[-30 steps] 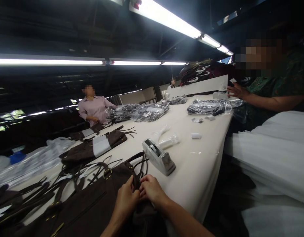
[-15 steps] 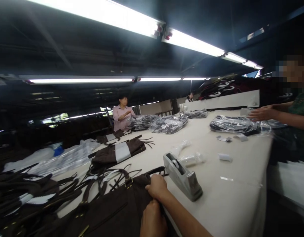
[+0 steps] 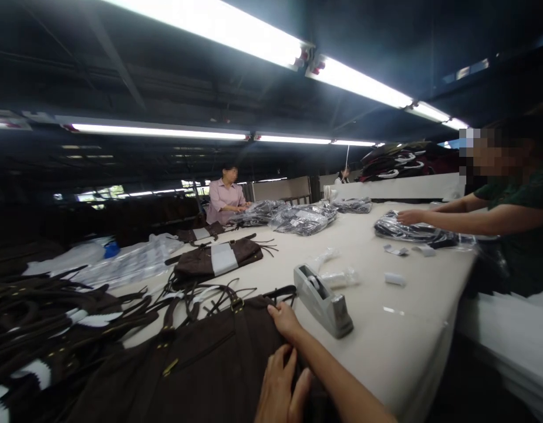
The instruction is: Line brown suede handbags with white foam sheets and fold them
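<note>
A large dark brown bag point(image 3: 201, 358) with a buckle, straps and a gold zip pull lies flat at the bottom centre. My right hand point(image 3: 284, 320) pinches its upper right edge, the forearm coming in from the lower right. Nearer to me, my left hand point(image 3: 280, 385) rests on the bag's right side, fingers and thumb apart. Just right of the hands stands a grey tape dispenser point(image 3: 324, 301). Beyond the bag lies a folded brown bag point(image 3: 194, 264) with a white band around it.
Brown bags with straps point(image 3: 55, 346) are heaped at left, near clear plastic sheeting point(image 3: 143, 261). Plastic-wrapped bundles point(image 3: 304, 218) lie farther back on the pale table point(image 3: 363, 323). At right, a person's arms point(image 3: 469, 222) reach over another wrapped bundle point(image 3: 412, 235). Another person point(image 3: 225, 197) stands behind.
My left hand, closed before, now has its fingers spread on the bag. The person at right has reached further left over the wrapped bundle. The far person's hands have lowered. The view has shifted slightly.
</note>
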Tool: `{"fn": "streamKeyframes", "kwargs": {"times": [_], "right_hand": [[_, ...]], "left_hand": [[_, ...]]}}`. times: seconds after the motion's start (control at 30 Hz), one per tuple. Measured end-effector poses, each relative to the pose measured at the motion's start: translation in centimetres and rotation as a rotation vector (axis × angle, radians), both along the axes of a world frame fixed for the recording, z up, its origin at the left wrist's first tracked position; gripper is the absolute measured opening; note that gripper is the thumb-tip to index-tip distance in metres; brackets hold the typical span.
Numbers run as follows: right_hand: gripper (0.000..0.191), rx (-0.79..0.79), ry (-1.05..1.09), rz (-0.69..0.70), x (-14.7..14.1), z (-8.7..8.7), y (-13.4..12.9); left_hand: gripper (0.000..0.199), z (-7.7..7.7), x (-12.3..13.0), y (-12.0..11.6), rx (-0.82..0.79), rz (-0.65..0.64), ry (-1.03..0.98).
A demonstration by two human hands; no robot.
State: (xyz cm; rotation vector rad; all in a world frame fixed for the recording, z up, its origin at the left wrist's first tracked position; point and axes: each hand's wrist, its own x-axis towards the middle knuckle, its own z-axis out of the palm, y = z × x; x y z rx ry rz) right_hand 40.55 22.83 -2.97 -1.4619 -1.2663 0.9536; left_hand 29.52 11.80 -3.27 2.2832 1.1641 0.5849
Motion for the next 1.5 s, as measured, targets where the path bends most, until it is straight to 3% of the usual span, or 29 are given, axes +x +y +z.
{"fn": "streamKeyframes", "kwargs": {"times": [0.07, 0.17, 0.33, 0.53, 0.63, 0.8, 0.9, 1.0, 1.1, 1.2, 1.33, 1.4, 1.5], "right_hand": [[0.015, -0.057, 0.018, -0.048, 0.5, 0.4, -1.4], [0.034, -0.142, 0.063, -0.017, 2.0, 0.6, -4.2], [0.044, -0.228, 0.031, 0.011, 4.5, 1.6, -11.1], [0.048, -0.098, -0.212, -0.099, 4.0, 1.7, -17.2], [0.048, 0.014, -0.256, -0.175, 2.8, 1.2, -18.9], [0.038, 0.311, -0.716, -0.243, 1.5, 1.2, -20.2], [0.040, 0.265, -0.773, -0.332, 1.4, 0.9, -20.4], [0.042, 0.059, -0.614, -0.411, 1.8, 0.1, -20.5], [0.033, -0.033, -0.425, -0.444, 2.2, -0.3, -20.1], [0.041, 0.016, -0.443, -0.395, 2.5, -0.1, -19.5], [0.048, 0.166, -0.674, -0.253, 2.3, 0.6, -19.4], [0.054, 0.276, -0.850, -0.203, 2.0, 0.7, -19.7], [0.067, 0.433, -1.111, -0.037, 1.8, 0.3, -20.1]], "left_hand": [[0.063, 0.9, -0.5, -0.9, -0.074, -0.059, 0.035], [0.064, 1.7, -0.7, -1.0, -0.083, -0.147, 0.059], [0.060, 1.1, -0.4, -0.4, -0.109, -0.188, 0.023], [0.057, 1.3, -0.5, -0.9, -0.065, -0.165, 0.002], [0.056, 1.3, -0.5, -1.2, -0.028, -0.128, -0.005], [0.049, 0.9, -0.3, -1.1, 0.028, -0.082, -0.059], [0.043, 0.8, -0.6, -0.8, 0.082, 0.003, -0.134], [0.041, 1.0, -1.8, 0.0, 0.160, 0.247, -0.202], [0.047, 2.0, -4.2, 0.9, 0.242, 0.557, -0.204], [0.040, 3.8, -8.2, 0.7, 0.314, 0.699, -0.120], [0.038, 5.7, -16.1, -1.8, 0.387, 0.664, 0.054], [0.043, 5.5, -20.5, -3.4, 0.413, 0.625, 0.215], [0.056, 4.1, -25.9, -5.2, 0.398, 0.553, 0.549]]}}
